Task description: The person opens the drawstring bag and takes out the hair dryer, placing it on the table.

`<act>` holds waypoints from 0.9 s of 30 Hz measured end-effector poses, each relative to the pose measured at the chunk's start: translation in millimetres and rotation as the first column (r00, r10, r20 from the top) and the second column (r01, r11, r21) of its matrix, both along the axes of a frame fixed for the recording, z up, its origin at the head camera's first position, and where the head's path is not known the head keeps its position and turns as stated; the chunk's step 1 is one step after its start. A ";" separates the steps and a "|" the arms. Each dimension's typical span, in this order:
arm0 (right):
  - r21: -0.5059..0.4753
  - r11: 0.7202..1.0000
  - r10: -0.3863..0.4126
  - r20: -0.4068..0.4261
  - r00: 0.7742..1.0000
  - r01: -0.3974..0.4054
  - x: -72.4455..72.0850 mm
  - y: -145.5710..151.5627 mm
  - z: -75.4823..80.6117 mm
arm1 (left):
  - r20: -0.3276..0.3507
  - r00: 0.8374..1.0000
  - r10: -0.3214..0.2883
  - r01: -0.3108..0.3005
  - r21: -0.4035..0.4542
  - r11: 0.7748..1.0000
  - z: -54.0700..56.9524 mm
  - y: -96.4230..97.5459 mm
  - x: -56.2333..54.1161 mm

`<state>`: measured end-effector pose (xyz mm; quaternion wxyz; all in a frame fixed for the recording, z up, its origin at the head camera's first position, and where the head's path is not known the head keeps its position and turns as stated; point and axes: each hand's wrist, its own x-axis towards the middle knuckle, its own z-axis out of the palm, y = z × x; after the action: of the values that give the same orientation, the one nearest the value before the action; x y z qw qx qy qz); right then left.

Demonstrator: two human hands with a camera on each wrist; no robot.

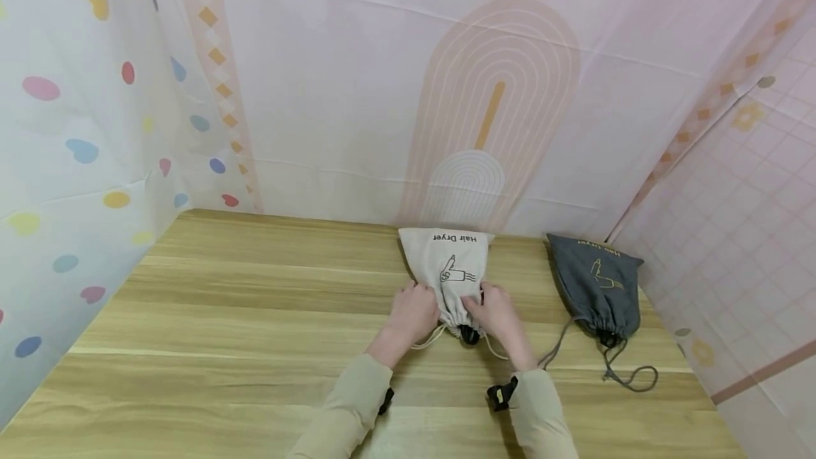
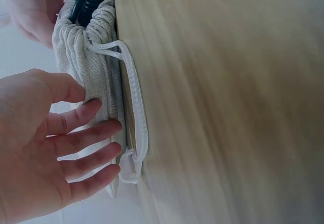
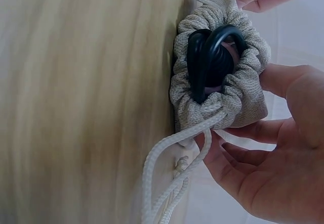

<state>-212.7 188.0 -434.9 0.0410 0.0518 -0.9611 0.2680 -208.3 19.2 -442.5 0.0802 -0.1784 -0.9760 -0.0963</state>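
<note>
A light beige drawstring bag, printed "Hair Dryer" with a dryer drawing, lies on the table with its gathered mouth toward me. My left hand pinches its left side near the mouth, thumb and fingers bent against the fabric. From the other side, my right hand grips the bag, its thumb on top and fingers around the edge. Coiled black cord shows inside the partly open mouth. White drawstrings hang from both sides of it. What else fills the bag is hidden.
A dark grey drawstring bag, also printed "Hair Dryer", lies to the right with its grey string trailing on the wooden table. Patterned curtains hang behind the table and at both sides.
</note>
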 end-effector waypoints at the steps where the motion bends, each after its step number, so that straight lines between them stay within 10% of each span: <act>1: 0.004 1.000 0.003 -0.012 1.000 -0.003 0.2 -1.5 -0.2 | 0.001 1.000 -0.002 0.002 0.011 1.000 0.4 -1.6 0.1; 27: 0.026 0.998 0.066 -0.056 0.996 -0.064 -6.7 -39.6 -1.1 | 0.040 0.998 0.051 -0.056 0.124 0.991 5.6 -44.4 -3.6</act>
<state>-219.4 148.4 -435.9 0.0589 0.0912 -0.9606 0.2560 -211.9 -25.3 -436.9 0.0759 -0.1450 -0.9738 -0.1581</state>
